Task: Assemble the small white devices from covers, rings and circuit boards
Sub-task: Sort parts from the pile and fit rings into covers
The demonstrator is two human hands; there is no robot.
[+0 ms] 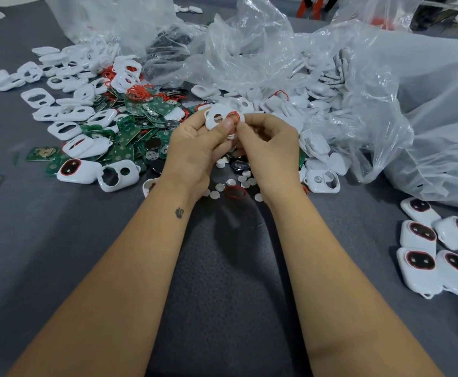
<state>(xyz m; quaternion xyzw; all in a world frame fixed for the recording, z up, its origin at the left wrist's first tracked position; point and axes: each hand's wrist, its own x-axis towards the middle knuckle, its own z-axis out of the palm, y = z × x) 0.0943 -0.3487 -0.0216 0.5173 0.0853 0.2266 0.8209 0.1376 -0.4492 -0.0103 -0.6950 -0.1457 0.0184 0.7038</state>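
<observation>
Grey table (59, 268) under everything, spread with loose parts. Crumpled clear plastic bags (358, 77) along the far side and right, white covers spilling out of them. Left of centre, a big heap of white covers (67, 129) with oval cut-outs, mixed with green circuit boards (129, 131) and tangles of red rings (136, 92). At the right edge, a cluster of finished white devices (419, 263), dark windows edged in red, lying close together and partly touching. Two bare forearms reaching in from below, meeting above the middle of the table. Left hand (195, 142) gripping one white cover (218, 117), raised and tilted, thumb pressed on its face. Right hand (268, 140) pinching a red ring (234, 116) against the right-hand opening of that same cover, fingers curled tight. Beneath the hands, small white discs (230, 182) scattered on the table, one loose red ring (235, 192) among them.
</observation>
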